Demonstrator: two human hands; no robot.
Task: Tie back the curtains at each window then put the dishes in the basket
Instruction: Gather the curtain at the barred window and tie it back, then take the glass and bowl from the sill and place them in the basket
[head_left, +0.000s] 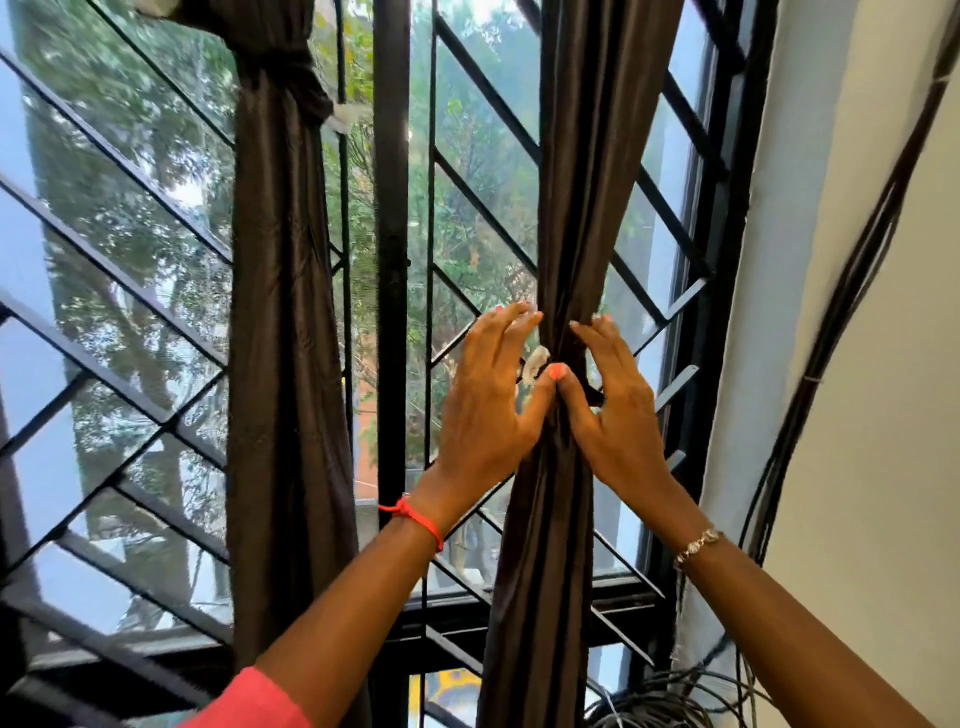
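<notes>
Right curtain, dark brown, hangs gathered into a narrow bunch before the barred window, at 3 o'clock of the left curtain, which is already bound by a knot near its top. Left hand and right hand flank the bunch at its waist: thumbs touch tip to tip on the cloth, fingers spread wide and nearly straight against its sides, gripping nothing that I can make out. A white scrap shows at 12 o'clock of the thumbs, touching the cloth; black cables run down the wall at 3 o'clock.
</notes>
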